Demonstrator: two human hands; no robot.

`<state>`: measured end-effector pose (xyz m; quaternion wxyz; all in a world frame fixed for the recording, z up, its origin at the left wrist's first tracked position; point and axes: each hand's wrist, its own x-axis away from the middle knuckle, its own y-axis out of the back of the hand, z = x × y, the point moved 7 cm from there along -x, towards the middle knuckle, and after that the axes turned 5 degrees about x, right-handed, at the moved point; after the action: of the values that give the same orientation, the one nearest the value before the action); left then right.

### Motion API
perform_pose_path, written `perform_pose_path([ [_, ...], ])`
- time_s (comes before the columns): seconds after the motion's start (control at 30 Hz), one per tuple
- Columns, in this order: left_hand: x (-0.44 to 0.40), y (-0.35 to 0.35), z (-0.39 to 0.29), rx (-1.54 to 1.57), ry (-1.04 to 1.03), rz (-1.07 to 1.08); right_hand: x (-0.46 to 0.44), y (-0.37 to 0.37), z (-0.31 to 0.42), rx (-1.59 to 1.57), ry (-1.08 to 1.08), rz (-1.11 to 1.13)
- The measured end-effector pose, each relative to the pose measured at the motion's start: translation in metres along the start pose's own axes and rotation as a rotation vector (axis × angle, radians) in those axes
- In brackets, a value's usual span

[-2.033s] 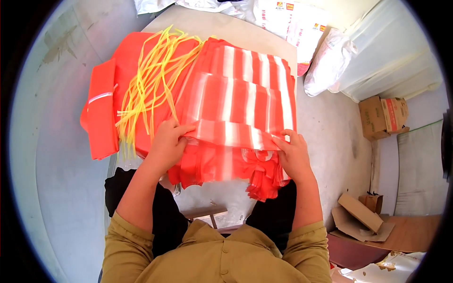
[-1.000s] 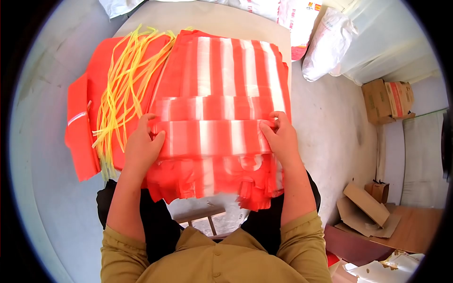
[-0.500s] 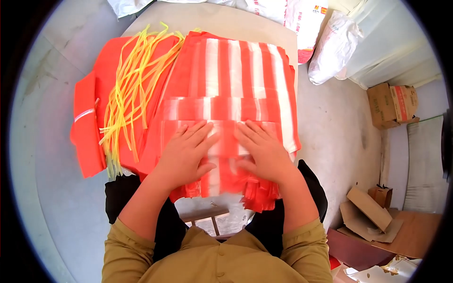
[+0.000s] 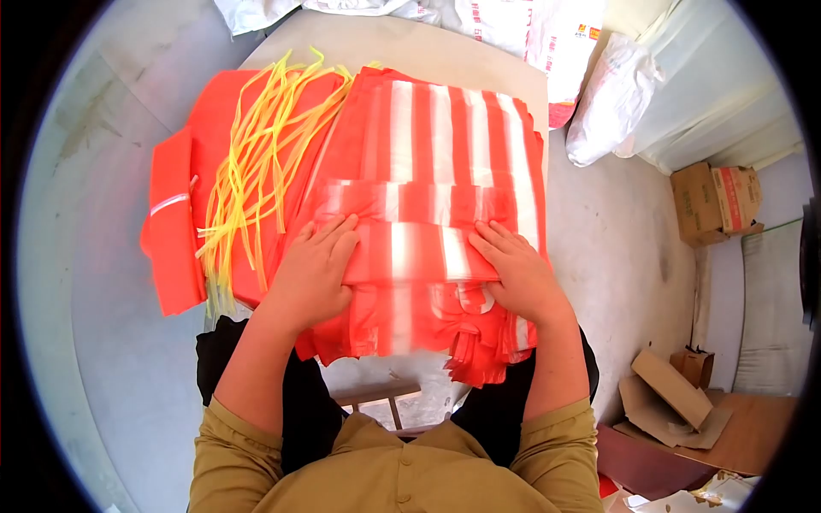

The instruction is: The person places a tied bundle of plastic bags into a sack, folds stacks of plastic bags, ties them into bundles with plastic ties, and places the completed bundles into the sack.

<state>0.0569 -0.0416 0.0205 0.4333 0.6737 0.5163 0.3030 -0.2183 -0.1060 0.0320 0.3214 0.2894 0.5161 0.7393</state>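
A stack of red-and-white striped plastic bags [image 4: 436, 128] lies in front of me, the top one folded over in layers. My left hand [image 4: 316, 269] rests on the left side of the folded top bag [image 4: 419, 252], fingers stretched out. On the right side of that fold lies my right hand [image 4: 520, 272], palm down with fingers extended. Between the hands the white stripes show, and a curved handle-like loop [image 4: 475, 299] appears near the right hand. Crumpled bag ends [image 4: 479, 355] hang over the near edge.
Yellow strips [image 4: 256, 162] lie across plain red material [image 4: 214, 103] to the left, beside a banded red bundle [image 4: 171, 222]. The pale table [image 4: 385, 38] extends behind. White sacks [image 4: 611, 98] stand at the back right; cardboard boxes [image 4: 710, 203] are farther right.
My hands have moved apart, the left one leftward and the right one rightward, over the folded bag. The handle-like loop now shows more clearly. The whole view has shifted slightly.
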Motion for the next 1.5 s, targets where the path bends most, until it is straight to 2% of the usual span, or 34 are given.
perform_pose_path([
  [0.17, 0.006, 0.006, 0.004, 0.01, -0.001, -0.042, 0.001, 0.003, 0.0, -0.016, 0.006, -0.027],
  [0.27, 0.009, 0.016, 0.01, 0.052, 0.004, -0.095, 0.007, 0.009, -0.008, -0.139, -0.018, -0.005],
  [0.37, 0.01, 0.023, 0.024, 0.221, 0.149, 0.078, 0.02, 0.012, -0.026, -0.609, -0.36, 0.179],
  [0.47, 0.014, 0.035, 0.036, 0.545, 0.54, -0.036, 0.016, 0.021, -0.039, -0.668, -0.488, 0.04],
  [0.57, 0.003, 0.045, 0.033, 0.397, 0.251, -0.468, 0.005, 0.025, -0.047, -0.435, -0.372, -0.445],
  [0.6, 0.0, 0.044, 0.023, 0.293, 0.153, -0.483, 0.003, 0.032, -0.037, -0.122, -0.304, -0.481],
  [0.67, -0.008, 0.039, -0.006, 0.085, -0.043, -0.51, -0.003, 0.025, -0.021, -0.194, -0.201, -0.457],
  [0.7, -0.013, 0.03, -0.018, 0.053, -0.093, -0.446, -0.006, 0.021, -0.008, -0.23, -0.15, -0.444],
  [0.77, -0.021, 0.009, -0.044, -0.011, -0.194, -0.316, -0.016, 0.009, 0.035, -0.083, 0.095, -0.376],
  [0.87, -0.031, -0.024, -0.058, -0.024, -0.221, -0.216, -0.023, -0.012, 0.074, 0.012, 0.281, -0.35],
  [1.07, -0.04, -0.036, -0.05, -0.055, -0.184, -0.142, -0.03, -0.025, 0.058, 0.087, 0.257, -0.296],
  [1.27, -0.036, -0.035, -0.047, -0.098, -0.202, -0.164, -0.026, -0.017, 0.051, 0.128, 0.28, -0.271],
  [1.37, -0.036, -0.033, -0.037, -0.077, -0.193, -0.149, -0.026, -0.012, 0.042, 0.127, 0.238, -0.226],
  [1.5, -0.027, -0.022, -0.021, -0.13, -0.171, -0.197, -0.023, -0.001, 0.028, 0.102, 0.139, -0.28],
])
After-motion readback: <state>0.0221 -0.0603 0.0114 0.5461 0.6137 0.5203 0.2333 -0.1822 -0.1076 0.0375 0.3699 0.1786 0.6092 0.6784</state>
